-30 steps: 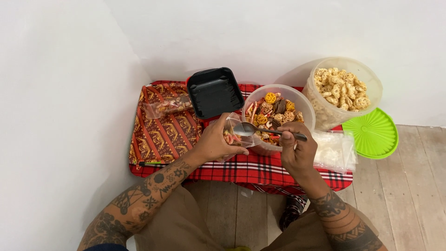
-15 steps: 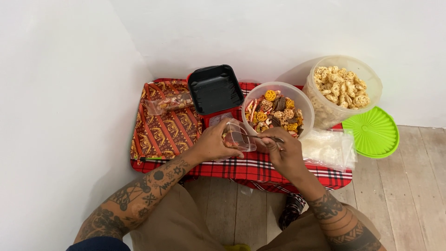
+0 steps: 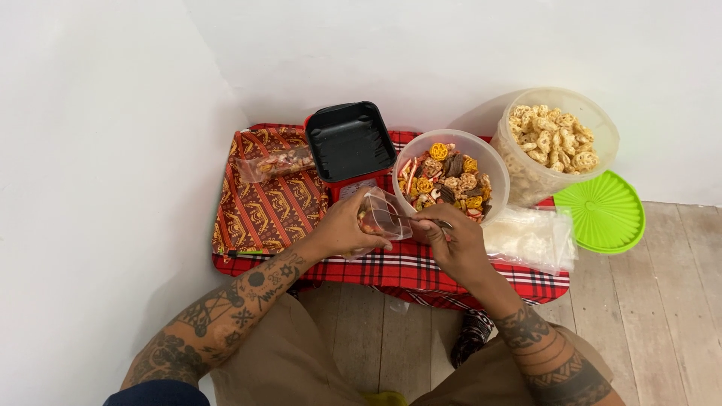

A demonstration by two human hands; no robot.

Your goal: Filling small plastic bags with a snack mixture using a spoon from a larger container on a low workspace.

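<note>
1. Small clear bag [image 3: 382, 218] with mixed snacks, gripped by left hand [image 3: 342, 229] above red checked cloth [image 3: 391, 271].
2. Spoon [image 3: 421, 221] pinched in right hand [image 3: 455, 244], tip inside bag.
3. Beside: bowl of mixed snacks [image 3: 450, 180]; wooden floor [image 3: 662, 301], white walls.

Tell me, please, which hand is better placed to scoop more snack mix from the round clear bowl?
The right hand: it holds the metal spoon beside the round clear bowl, while the left hand holds the small clear bag.
</note>
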